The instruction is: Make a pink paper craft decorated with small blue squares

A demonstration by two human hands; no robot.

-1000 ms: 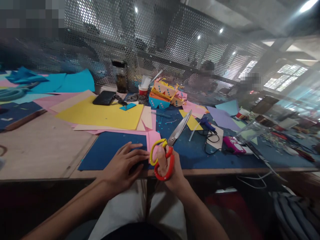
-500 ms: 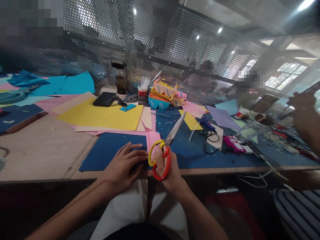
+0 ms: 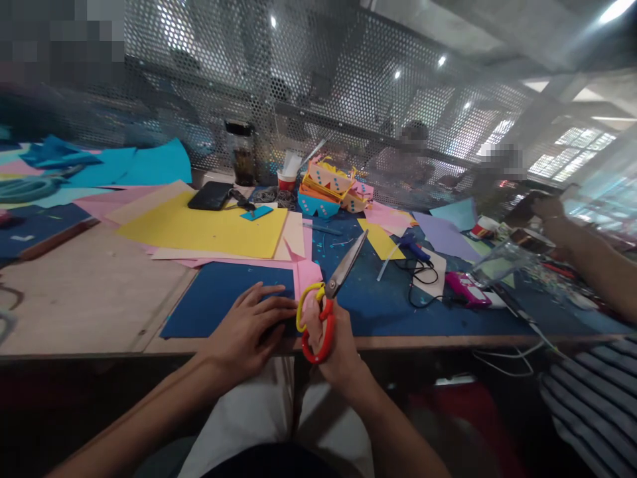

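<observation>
Clearly, the relation we weigh here is the one between the long steel-bladed scissors with one yellow and one red handle loop [image 3: 332,286] and the small flat piece of pink paper [image 3: 307,272] between our two hands. The pink paper lies just right of our left hand [image 3: 249,325], its longer direction seeming to run from near to far, though its near end is partly hidden behind the scissors' loops. The scissors' long axis slants from the near left, where the loops are, to the far right, where the tips point, so the blades lead away from the paper instead of across it. Our right hand [image 3: 338,338] is the one with the scissors, while the left hand's fingertips are the nearer to the paper's left edge; we cannot tell whether they press on it or only rest beside it. In pose, the left hand lies palm down and open over the flat dark blue rectangular sheet [image 3: 223,299], fingers loosely stretched to the right. The right hand is closed around the scissors' loops, low at the near edge of the table, with its wrist coming in from the near right. The blades look almost together, and we cannot tell whether their tips touch the blue work surface [image 3: 398,318]. Farther left lies a large flat sheet of yellow paper [image 3: 219,232], well apart from the blades.
</observation>
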